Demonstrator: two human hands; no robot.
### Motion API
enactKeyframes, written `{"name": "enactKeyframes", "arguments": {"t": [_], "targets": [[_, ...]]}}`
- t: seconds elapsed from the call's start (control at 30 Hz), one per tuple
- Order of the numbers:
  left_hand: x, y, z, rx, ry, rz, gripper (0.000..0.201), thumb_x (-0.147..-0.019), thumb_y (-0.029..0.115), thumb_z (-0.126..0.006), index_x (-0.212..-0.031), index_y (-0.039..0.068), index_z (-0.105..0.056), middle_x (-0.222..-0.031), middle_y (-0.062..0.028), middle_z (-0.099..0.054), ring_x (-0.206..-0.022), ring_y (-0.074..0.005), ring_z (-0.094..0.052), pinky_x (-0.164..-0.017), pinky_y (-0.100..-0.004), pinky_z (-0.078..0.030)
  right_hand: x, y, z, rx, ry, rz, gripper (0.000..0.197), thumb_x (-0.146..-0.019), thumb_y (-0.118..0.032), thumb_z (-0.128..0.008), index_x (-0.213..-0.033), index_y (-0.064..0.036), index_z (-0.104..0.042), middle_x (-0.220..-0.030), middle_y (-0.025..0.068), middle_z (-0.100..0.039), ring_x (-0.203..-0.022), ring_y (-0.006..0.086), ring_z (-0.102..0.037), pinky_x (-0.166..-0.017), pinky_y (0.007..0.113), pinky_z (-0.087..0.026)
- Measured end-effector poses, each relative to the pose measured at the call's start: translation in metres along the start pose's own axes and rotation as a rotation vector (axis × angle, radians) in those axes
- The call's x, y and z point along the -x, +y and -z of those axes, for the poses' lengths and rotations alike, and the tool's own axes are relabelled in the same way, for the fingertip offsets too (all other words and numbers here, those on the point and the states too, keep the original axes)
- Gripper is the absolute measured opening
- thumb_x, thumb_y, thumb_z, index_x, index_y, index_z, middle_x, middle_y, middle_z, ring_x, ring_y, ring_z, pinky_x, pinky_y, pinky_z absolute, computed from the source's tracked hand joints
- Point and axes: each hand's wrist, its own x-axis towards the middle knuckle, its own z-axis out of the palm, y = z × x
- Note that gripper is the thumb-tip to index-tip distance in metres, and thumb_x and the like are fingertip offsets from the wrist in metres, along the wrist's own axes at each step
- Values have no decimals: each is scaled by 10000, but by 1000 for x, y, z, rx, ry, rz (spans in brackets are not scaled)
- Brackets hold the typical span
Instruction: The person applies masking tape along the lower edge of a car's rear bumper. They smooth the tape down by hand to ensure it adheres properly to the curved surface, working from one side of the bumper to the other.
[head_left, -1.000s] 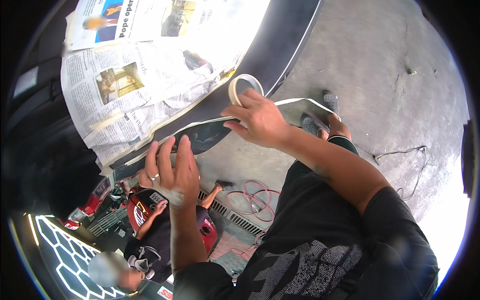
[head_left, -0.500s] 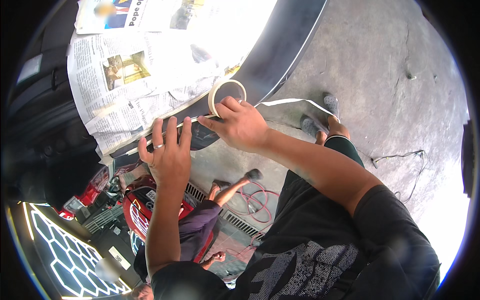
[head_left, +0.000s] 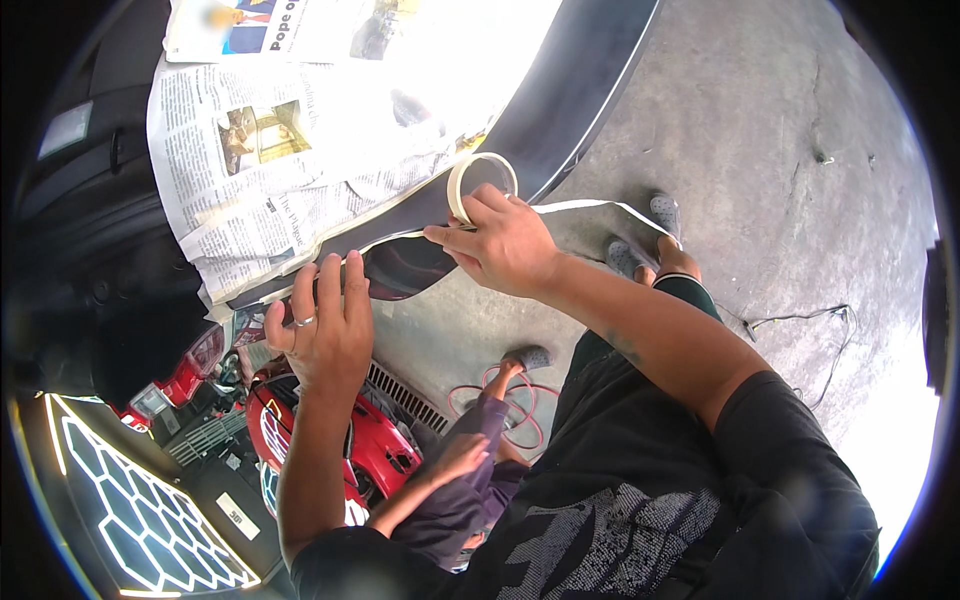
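My right hand [head_left: 503, 243] grips a roll of cream masking tape [head_left: 472, 180] and holds it against the edge of a dark car body panel [head_left: 560, 90]. A strip of tape [head_left: 590, 207] trails from the roll to the right. My left hand [head_left: 322, 325] presses flat, fingers together, on the taped lower edge of the panel, beside sheets of newspaper [head_left: 290, 160] that cover the panel's upper part. A ring sits on one finger of that hand.
Below me is grey concrete floor [head_left: 780, 150] with my grey shoes [head_left: 640, 240]. A second person [head_left: 455, 480] crouches low by a red car [head_left: 370, 450], near a red hose [head_left: 520, 400] and a floor drain grate [head_left: 405, 395]. A thin cable [head_left: 800, 325] lies at right.
My right hand with the tape roll has moved left along the panel edge and now sits slightly higher. My left hand has slid up along the taped edge.
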Motion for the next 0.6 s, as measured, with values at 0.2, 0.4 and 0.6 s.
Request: {"name": "enactKeyframes", "arguments": {"t": [0.2, 0.4, 0.6], "targets": [[1, 4, 7, 24, 31, 15, 390, -1034, 380, -860, -1421, 342, -830, -1457, 33, -765, -1473, -230, -646, -1240, -581, -277, 13, 14, 42, 7, 10, -88, 491, -955, -188, -922, -1436, -247, -848, -1277, 38, -790, -1137, 297, -709, -937, 469, -653], [29, 46, 32, 387, 201, 127, 286, -1055, 334, -856, -1341, 329, -867, -1477, -27, -759, -1470, -322, -677, -1214, -606, -362, 151, 127, 180, 217, 33, -655, 342, -1078, -132, -768, -1415, -165, -821, -1235, 160, -818, -1136, 378, -797, -989, 504, -650], [44, 140, 29, 798, 119, 260, 196, -965, 242, -905, -1157, 208, -888, -1380, -77, -740, -1439, -372, -656, -1148, -594, -424, 143, 123, 142, -39, -185, -927, 293, -1128, -122, -668, -1374, -149, -824, -1363, 202, -814, -1218, 401, -812, -1056, 488, -635]]}}
